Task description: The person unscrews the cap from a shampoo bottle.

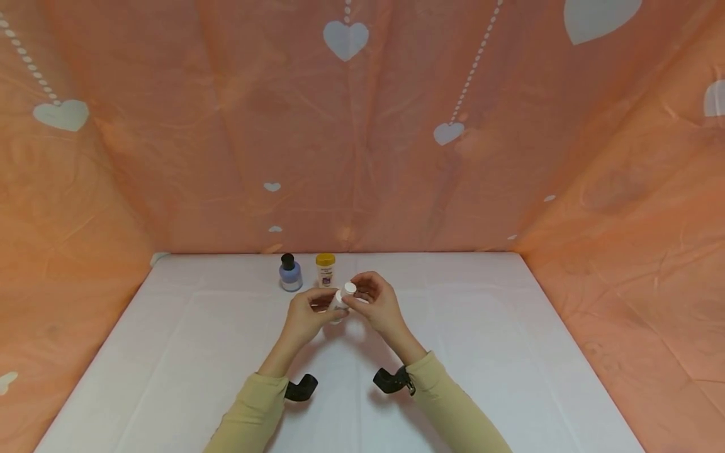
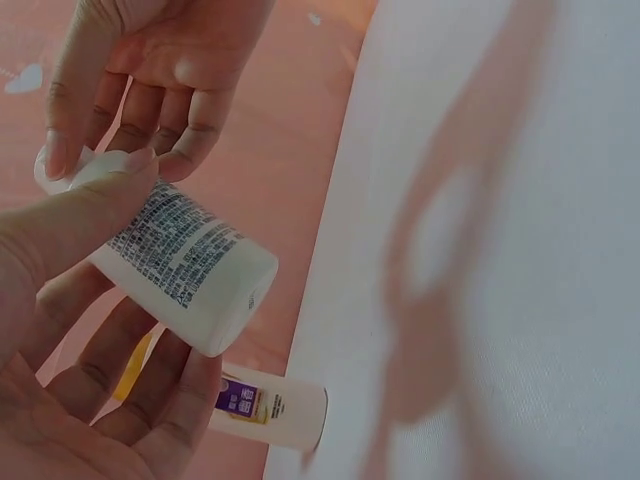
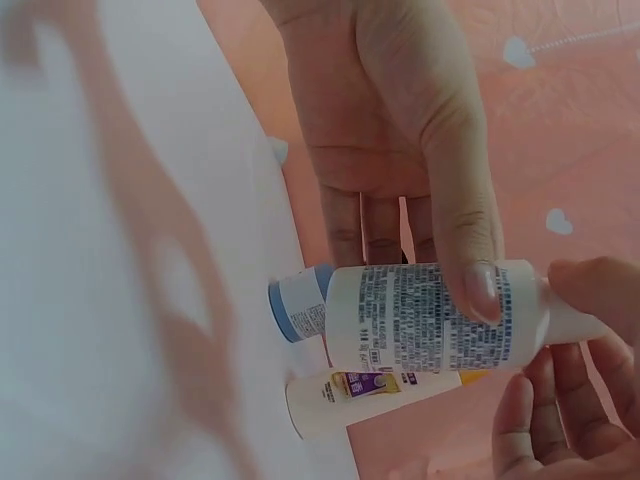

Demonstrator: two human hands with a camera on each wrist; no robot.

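A small white bottle (image 2: 195, 265) with dense dark print on its label is held above the table, tilted. My left hand (image 1: 304, 319) grips its body, thumb laid across the label side. At the bottle's top end, my right hand (image 1: 381, 307) pinches the white cap (image 1: 349, 288) between thumb and fingers. In the right wrist view the cap (image 3: 572, 322) sits in line with the bottle's shoulder, partly covered by the fingers. Whether it is loose from the neck, I cannot tell.
Behind the hands stand a blue bottle (image 1: 291, 278) with a black cap and a cream bottle (image 1: 325, 272) with a yellow lid. A white cloth covers the table (image 1: 481, 352). Orange curtains (image 1: 362, 157) with white hearts surround it at the back and sides.
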